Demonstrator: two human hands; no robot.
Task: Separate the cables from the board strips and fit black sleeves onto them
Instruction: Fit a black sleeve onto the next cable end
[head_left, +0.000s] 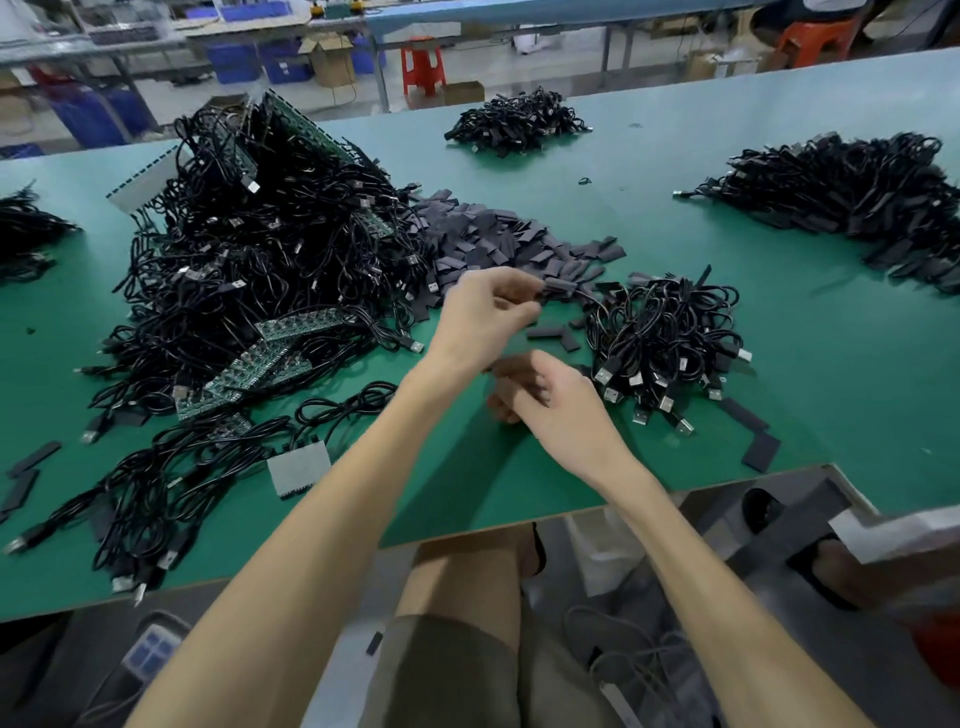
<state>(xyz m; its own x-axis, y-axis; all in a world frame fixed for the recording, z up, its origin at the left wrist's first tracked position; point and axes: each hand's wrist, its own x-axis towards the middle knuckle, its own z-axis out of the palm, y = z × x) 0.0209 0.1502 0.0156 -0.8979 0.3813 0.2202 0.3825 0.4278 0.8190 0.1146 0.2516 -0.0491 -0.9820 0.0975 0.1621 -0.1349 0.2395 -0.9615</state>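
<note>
Near edge of table (519, 499): a few loose cables lie at the left beside a white-backed strip (298, 467).

Right hand (550, 405): low over the table, fingers curled and blurred. Cannot tell whether it holds anything.

Left hand (485, 312): just beyond, raised, thumb and fingers pinching the end of one cable (587, 296). A black sleeve (560, 286) sits on that end, right at the fingertips. The cable trails right into the small pile (670, 338) of coiled cables.

Left of the hands: a large heap (249, 249) of cables, with green board strips (270, 358) showing through it. Behind the hands: loose sleeves (498, 234) spread flat. Far side of the table: two more cable piles (519, 122) and (841, 192).

Risks (judgement):
- The sleeve may not be fully seated. If the cable is dropped now, it could slide off among the others.
- The held cable runs into the small pile, so a pull could drag its neighbours along.
- The heap is badly tangled. Tugging one cable could lift a whole strip or strain the joint.
- A stray flat sleeve (761, 449) lies near the right edge and could be knocked to the floor.

Containers: blue bins (234, 62) and an open cardboard box (332, 57) stand on the floor beyond the table. Their contents are not visible.
</note>
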